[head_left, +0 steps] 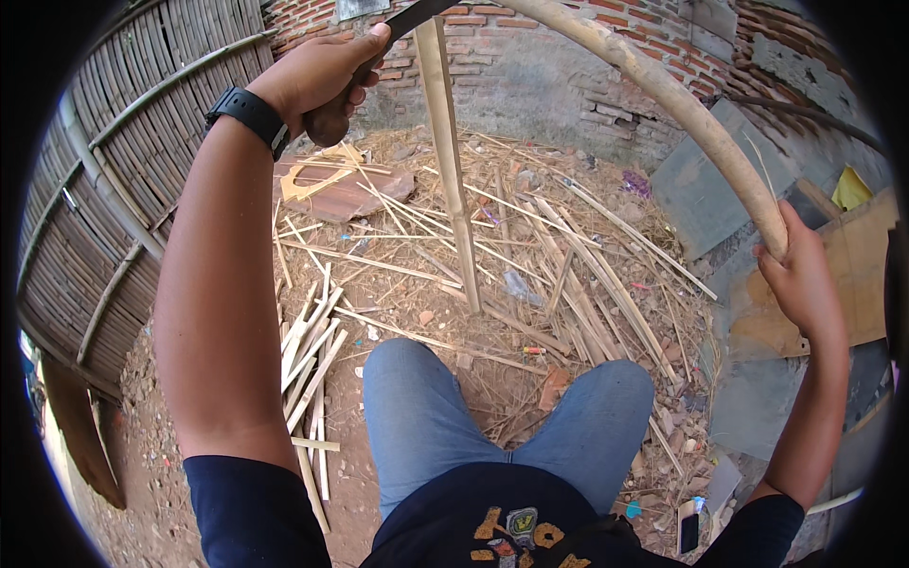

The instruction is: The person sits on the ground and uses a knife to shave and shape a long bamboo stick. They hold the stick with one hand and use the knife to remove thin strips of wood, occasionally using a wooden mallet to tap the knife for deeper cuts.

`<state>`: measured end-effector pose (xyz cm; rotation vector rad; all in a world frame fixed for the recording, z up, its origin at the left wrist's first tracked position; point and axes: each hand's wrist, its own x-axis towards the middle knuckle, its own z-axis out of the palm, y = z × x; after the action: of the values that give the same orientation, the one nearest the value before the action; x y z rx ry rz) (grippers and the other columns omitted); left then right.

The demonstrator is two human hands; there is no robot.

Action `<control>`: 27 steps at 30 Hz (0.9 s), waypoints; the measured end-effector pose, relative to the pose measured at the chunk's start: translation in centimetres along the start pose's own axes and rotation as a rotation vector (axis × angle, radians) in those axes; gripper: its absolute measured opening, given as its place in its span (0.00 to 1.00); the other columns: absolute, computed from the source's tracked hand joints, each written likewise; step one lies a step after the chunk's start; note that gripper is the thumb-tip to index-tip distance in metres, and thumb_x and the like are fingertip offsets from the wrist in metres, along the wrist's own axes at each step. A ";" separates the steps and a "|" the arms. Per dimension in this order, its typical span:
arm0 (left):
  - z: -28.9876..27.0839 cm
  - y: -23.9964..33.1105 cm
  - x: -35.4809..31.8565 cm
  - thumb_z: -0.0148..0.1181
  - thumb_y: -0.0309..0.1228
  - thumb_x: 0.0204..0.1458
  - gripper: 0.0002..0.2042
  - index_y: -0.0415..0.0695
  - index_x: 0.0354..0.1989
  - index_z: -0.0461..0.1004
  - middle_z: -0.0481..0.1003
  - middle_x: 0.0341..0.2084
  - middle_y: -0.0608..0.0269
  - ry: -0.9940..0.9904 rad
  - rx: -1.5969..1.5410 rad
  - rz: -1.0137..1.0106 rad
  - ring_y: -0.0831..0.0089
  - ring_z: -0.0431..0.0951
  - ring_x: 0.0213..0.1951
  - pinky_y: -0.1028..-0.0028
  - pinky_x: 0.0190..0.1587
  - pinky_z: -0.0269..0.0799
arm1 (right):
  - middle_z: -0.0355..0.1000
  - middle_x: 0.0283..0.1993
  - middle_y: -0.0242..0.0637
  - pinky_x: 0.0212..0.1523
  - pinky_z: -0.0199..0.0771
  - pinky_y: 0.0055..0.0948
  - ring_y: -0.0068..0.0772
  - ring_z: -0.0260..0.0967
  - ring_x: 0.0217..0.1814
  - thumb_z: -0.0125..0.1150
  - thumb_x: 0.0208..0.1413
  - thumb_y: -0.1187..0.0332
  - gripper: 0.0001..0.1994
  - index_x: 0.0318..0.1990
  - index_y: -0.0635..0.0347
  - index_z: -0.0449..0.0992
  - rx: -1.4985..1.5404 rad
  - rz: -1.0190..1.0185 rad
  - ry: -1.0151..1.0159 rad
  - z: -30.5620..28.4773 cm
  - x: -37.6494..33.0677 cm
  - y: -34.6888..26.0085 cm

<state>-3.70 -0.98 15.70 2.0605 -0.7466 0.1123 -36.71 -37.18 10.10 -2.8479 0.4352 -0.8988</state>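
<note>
My left hand [327,71] is raised at the upper left, closed around the dark handle of a long knife [417,14] whose blade runs up and to the right past the top edge. The blade meets the top of an upright split bamboo slat [450,161] that stands on the ground between my knees. My right hand [803,275] grips the lower end of a thick, curved bamboo pole [682,99] that arches from the top centre down to the right. A black watch [248,114] sits on my left wrist.
Split bamboo strips [312,355] and shavings litter the dirt ground. A woven bamboo fence [123,170] stands at the left, a brick wall [530,57] behind. A brown board [346,194] lies at the back, grey slabs [705,189] and boards at the right. My knees [417,388] are in blue jeans.
</note>
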 end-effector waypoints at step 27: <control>1.4 0.8 0.0 0.51 0.52 0.62 0.24 0.39 0.39 0.72 0.69 0.18 0.69 -0.010 0.337 0.033 0.81 0.68 0.16 0.77 0.20 0.67 | 0.71 0.31 0.45 0.36 0.69 0.32 0.32 0.71 0.32 0.59 0.52 0.73 0.23 0.57 0.67 0.67 -0.006 0.057 0.012 1.2 2.5 -0.6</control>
<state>-4.40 -2.37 15.51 2.3689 -0.8115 0.2616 -33.91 -37.31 10.56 -2.8212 0.5180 -0.9056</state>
